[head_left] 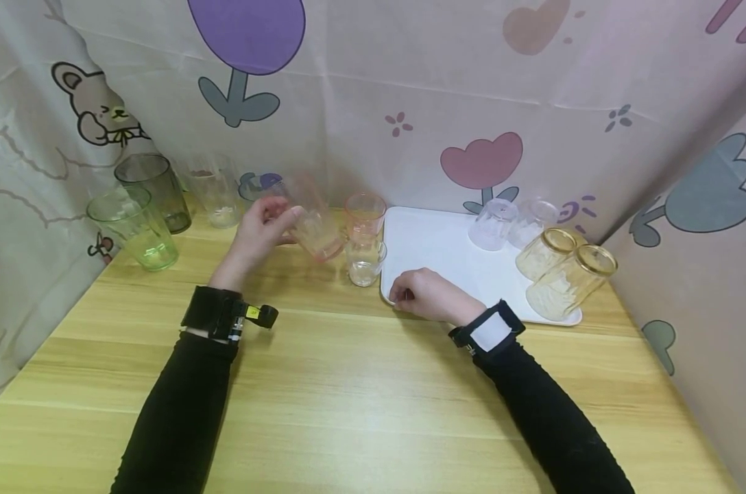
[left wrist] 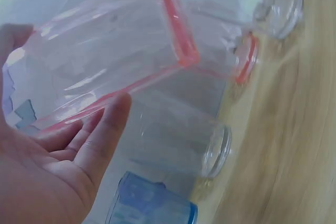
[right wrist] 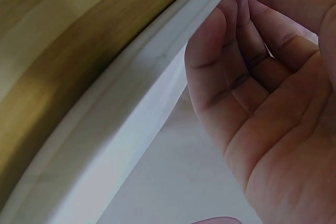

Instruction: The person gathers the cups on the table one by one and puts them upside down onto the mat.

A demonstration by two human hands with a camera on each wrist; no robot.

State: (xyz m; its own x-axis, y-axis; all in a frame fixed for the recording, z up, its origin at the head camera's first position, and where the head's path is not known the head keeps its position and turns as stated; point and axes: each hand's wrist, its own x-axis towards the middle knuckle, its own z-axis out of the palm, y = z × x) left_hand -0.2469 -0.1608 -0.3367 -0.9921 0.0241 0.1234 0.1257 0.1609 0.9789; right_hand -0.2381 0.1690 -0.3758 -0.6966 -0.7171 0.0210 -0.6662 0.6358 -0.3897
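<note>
Fingers of our left hand point(head_left: 258, 230) were curled round a pink glass point(head_left: 314, 223), tilted above the worktop point(head_left: 348, 384) at about eleven o'clock from centre. Our right hand point(head_left: 425, 295) rested at the near corner of the white tray point(head_left: 435, 240), its fingers point(right wrist: 226, 51) bent against the tray's rim. Another pink glass point(head_left: 365, 213) and a small clear glass point(head_left: 365, 264) stood just right of the held one. At nine o'clock stood a green glass point(head_left: 135, 226).

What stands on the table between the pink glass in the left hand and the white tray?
In the head view, a pink-rimmed glass and, nearer the camera, a small clear glass stand between the tilted pink glass in the left hand and the white tray.
</note>
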